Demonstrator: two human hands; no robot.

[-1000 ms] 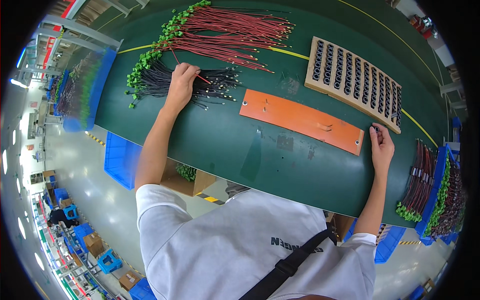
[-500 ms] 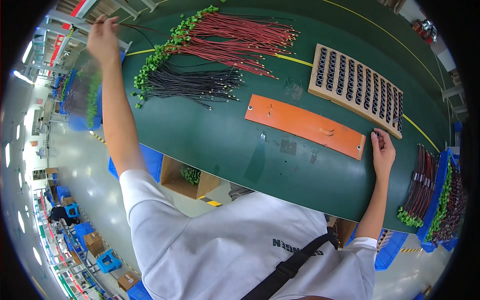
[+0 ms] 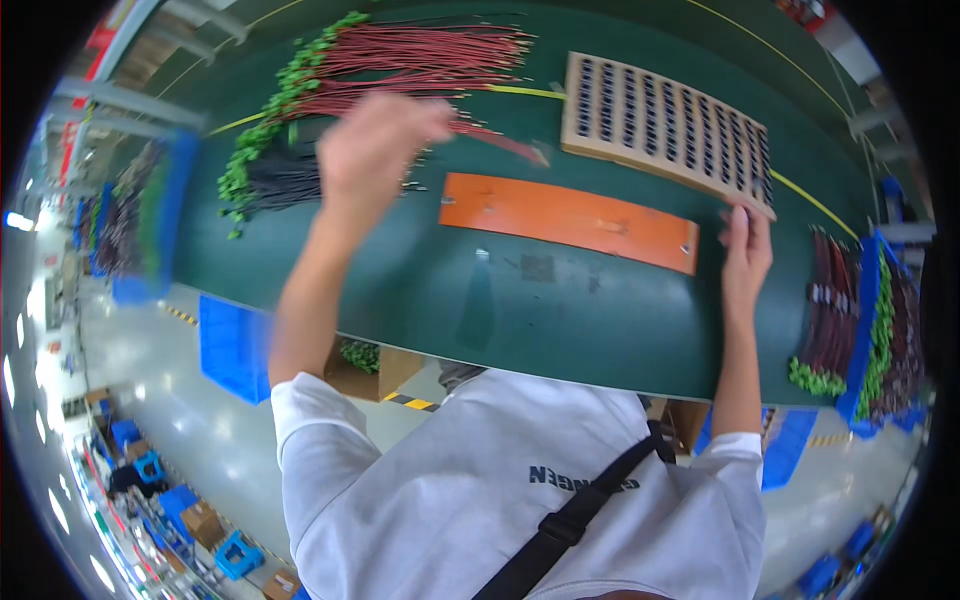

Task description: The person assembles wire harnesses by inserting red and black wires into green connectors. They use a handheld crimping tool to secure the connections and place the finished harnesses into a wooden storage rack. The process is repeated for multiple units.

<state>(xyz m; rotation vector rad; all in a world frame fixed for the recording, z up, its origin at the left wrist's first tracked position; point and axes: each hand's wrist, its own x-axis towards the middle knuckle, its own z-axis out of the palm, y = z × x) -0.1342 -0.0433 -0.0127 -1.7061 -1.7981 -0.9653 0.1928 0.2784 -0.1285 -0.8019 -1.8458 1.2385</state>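
My left hand (image 3: 375, 150), smeared by motion, is over the red and black wire bundles, its fingers closed. A blurred red wire (image 3: 515, 148) with a pale tip trails to its right. The red wires (image 3: 430, 55) and black wires (image 3: 285, 178) lie with green connectors (image 3: 292, 90) at their left ends. My right hand (image 3: 748, 250) is closed in a pinch by the near right corner of a tan tray (image 3: 640, 160) holding rows of black round parts. A small dark part shows at its fingertips, mostly hidden. Between my hands lies an orange plate (image 3: 560, 220) with small metal pins.
Finished-looking wire bundles (image 3: 830, 310) lie at the table's right end beside a blue bin (image 3: 862, 345) with green connectors and wires. Another blue bin (image 3: 180, 210) stands beyond the left end. Under the near edge are a cardboard box (image 3: 400, 370) and a blue crate (image 3: 230, 345).
My left hand has swept right from the far left, over the wire bundles. My right hand has moved slightly up to the tray corner. The view has shifted a little.
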